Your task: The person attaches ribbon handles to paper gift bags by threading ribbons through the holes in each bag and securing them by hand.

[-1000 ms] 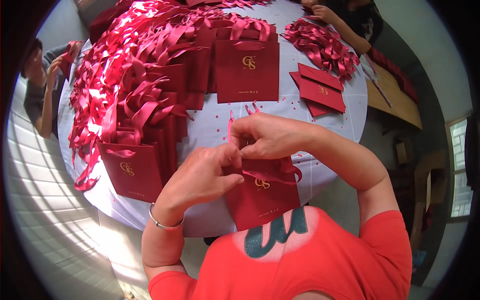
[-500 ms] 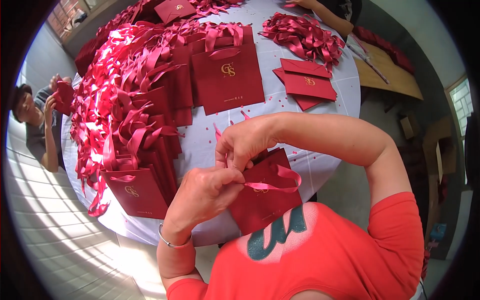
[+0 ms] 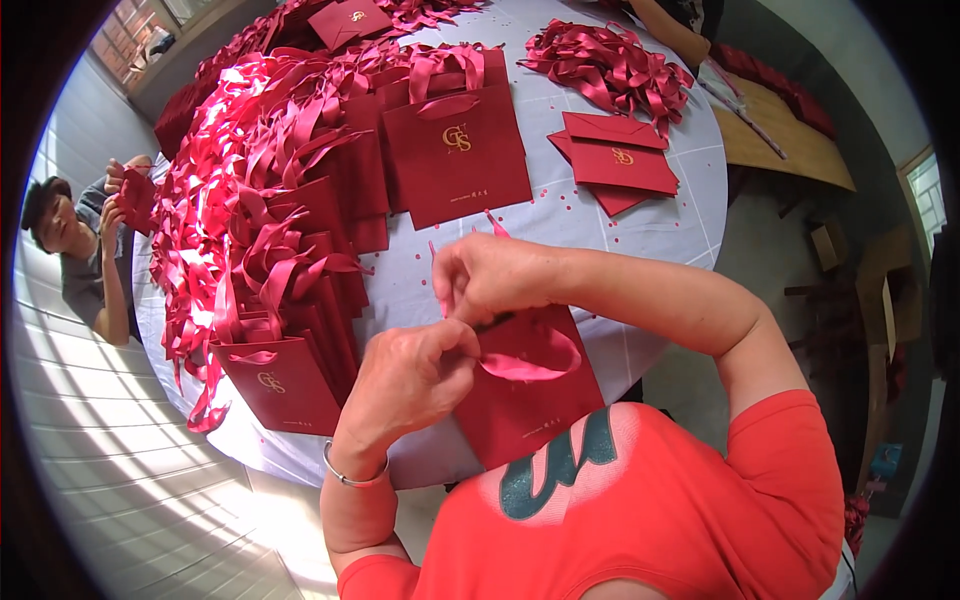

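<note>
A dark red paper gift bag (image 3: 535,410) lies flat on the table edge in front of me. Its pinkish-red ribbon handle (image 3: 540,366) loops over the bag's face. My left hand (image 3: 412,375), with a bangle at the wrist, is closed in a pinch on the ribbon by the bag's top edge. Just beyond it my right hand (image 3: 490,278) bends in from the right, fingers curled down and closed at the same edge. What those fingers grip is hidden beneath the hand. A narrow ribbon end (image 3: 497,226) sticks out past the right hand.
Finished-looking red bags (image 3: 280,385) with ribbon handles stand packed along the left. One larger bag (image 3: 458,160) lies ahead. Flat bags (image 3: 622,160) and a ribbon heap (image 3: 610,70) are at the far right. A person (image 3: 90,250) holds a red bag at left; another person's arm (image 3: 672,32) shows at top.
The ribbon loop has swung left and lies lower across the bag. My hands have drawn closer together at the bag's top edge. The other person's hand at the top has left view.
</note>
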Demonstrator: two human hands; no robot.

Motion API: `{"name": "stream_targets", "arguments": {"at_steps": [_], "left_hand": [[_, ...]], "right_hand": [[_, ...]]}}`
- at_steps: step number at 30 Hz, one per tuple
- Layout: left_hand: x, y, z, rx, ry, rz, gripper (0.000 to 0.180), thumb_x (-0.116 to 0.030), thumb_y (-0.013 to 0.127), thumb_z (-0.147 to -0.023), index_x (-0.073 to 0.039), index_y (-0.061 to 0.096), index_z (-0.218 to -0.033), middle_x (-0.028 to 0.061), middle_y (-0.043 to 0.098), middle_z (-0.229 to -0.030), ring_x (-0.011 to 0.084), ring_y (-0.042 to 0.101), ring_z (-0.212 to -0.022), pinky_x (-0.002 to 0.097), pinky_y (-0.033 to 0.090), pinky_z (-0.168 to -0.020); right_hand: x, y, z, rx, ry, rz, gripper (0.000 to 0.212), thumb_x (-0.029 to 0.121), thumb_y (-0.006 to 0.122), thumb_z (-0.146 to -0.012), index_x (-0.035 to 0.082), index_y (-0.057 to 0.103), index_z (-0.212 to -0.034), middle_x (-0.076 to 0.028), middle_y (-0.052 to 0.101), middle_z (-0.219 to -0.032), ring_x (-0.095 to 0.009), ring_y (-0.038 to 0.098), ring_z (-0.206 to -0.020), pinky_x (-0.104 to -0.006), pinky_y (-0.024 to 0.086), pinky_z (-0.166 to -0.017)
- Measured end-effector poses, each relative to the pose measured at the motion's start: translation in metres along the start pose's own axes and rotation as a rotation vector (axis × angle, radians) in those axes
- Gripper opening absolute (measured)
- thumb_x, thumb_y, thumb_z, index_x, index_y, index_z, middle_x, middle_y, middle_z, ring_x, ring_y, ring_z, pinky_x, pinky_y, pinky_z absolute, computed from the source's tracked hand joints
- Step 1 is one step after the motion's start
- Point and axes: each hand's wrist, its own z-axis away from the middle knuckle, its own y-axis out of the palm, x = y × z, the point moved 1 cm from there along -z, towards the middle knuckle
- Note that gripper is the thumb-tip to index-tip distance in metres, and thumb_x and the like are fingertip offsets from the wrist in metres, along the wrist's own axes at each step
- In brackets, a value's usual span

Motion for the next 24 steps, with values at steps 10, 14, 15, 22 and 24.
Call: {"name": "stream_targets", "arguments": {"at_steps": [10,14,15,22,24], "left_hand": [[0.002,0.002,-0.004,0.048,0.026,0.047,0.012,-0.001,0.068,-0.074,-0.003,0.06,-0.083,0.0057,0.056,-0.056,0.0146,0.056,-0.046,0.0274,0.043,-0.05],[0.006,-0.001,-0.003,0.022,-0.093,0.118,0.021,-0.003,0.072,-0.075,-0.002,0.058,-0.09,0.0069,0.056,-0.056,0.0153,0.056,-0.046,0.0282,0.043,-0.05],[0.005,-0.003,-0.003,0.011,-0.099,0.115,0.021,-0.003,0.072,-0.075,-0.002,0.058,-0.09,0.0069,0.056,-0.056,0.0153,0.056,-0.046,0.0282,0.043,-0.05],[0.01,-0.016,-0.002,-0.017,-0.297,0.01,0.027,-0.018,0.077,-0.078,0.001,0.062,-0.09,0.0169,0.067,-0.078,0.0309,0.068,-0.069,0.0399,0.052,-0.068],[0.017,-0.016,-0.002,0.0,-0.354,-0.037,0.037,-0.032,0.079,-0.079,0.001,0.066,-0.088,0.0175,0.068,-0.075,0.0317,0.067,-0.066,0.0407,0.052,-0.065]], "right_hand": [[-0.019,-0.031,-0.042,-0.671,-0.425,0.404,0.013,0.003,0.062,-0.075,0.005,0.064,-0.088,-0.014,0.071,-0.079,-0.034,0.069,-0.08,-0.0455,0.053,-0.072],[-0.02,-0.029,-0.027,-0.697,-0.525,0.44,0.014,0.004,0.068,-0.08,0.002,0.063,-0.093,-0.014,0.072,-0.085,-0.026,0.072,-0.079,-0.0371,0.056,-0.071],[-0.02,-0.031,-0.02,-0.714,-0.566,0.415,0.015,0.005,0.069,-0.082,0.002,0.064,-0.095,-0.015,0.072,-0.089,-0.026,0.072,-0.081,-0.037,0.056,-0.071],[-0.04,-0.042,0.054,-0.779,-0.388,0.403,0.019,0.016,0.073,-0.086,0.0,0.067,-0.094,-0.004,0.066,-0.08,-0.009,0.058,-0.067,-0.0255,0.047,-0.059],[-0.053,-0.041,0.068,-0.721,-0.277,0.318,0.018,0.016,0.073,-0.087,-0.001,0.067,-0.092,-0.001,0.064,-0.075,-0.007,0.056,-0.065,-0.025,0.045,-0.057]]}}
